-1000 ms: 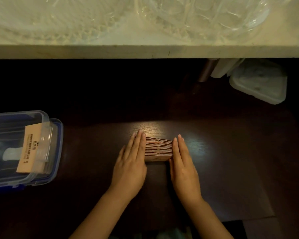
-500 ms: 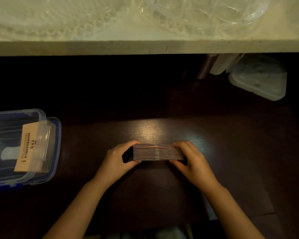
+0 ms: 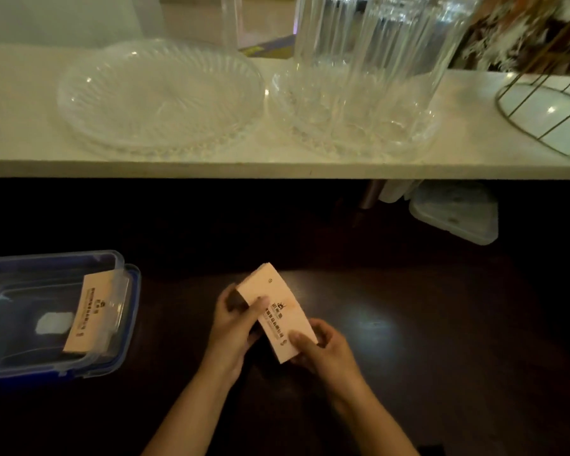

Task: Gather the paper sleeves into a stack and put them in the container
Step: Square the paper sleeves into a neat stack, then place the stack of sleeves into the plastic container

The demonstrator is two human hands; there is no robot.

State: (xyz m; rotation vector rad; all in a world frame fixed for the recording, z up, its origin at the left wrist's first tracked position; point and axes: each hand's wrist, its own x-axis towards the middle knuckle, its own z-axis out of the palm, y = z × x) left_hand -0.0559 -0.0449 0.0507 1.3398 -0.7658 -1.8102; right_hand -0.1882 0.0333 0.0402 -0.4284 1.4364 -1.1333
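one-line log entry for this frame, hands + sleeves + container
left hand: holding stack | right hand: holding stack | sleeve stack: lifted, print up | container: left, open, holds sleeves | step: not yet placed

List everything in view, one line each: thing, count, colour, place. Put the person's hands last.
stack of paper sleeves: one, pale pink, printed, held above the dark table
container: one, clear with blue rim, left on table, open
sleeves in container: one bundle, pale pink
glass plates: two, clear, on white counter
ribbed glasses: clear, on right plate, number unclear
wire basket: one, gold, counter's right end
plastic lid: one, whitish, under counter
left hand: one, grips stack's left side
right hand: one, grips stack's near end
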